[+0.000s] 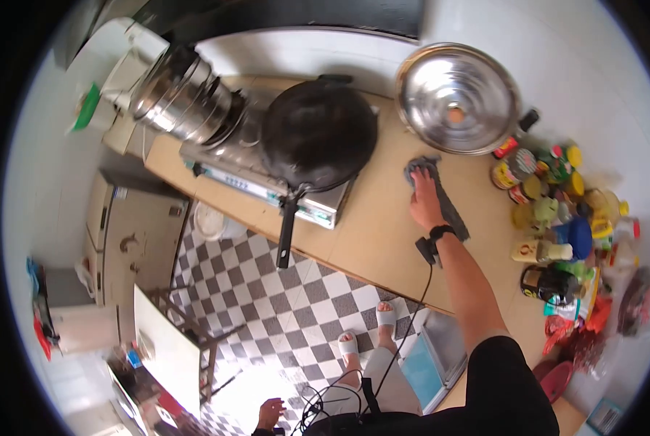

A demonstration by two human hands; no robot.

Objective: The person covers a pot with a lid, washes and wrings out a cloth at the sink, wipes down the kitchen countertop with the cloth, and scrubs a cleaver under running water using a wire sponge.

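Observation:
My right hand (427, 198) presses down on a dark grey cloth (450, 207) on the light wooden counter (390, 211), its fingers on the cloth's upper end. The rest of the cloth trails beside the hand toward the wrist, which wears a black band with a cable. Down at the lower edge, my left hand (270, 413) hangs over the floor, away from the counter, with fingers apart and nothing in them. Nearest to the cloth are a round metal lid (457, 98) against the wall and a black wok (319, 134) to the left.
The wok rests on a gas stove (245, 180), its handle (286, 231) jutting over the counter's front edge. A steel pot (183, 102) stands on the left burner. Bottles and jars (514, 168) crowd the right side. An open drawer (430, 356) is below the counter.

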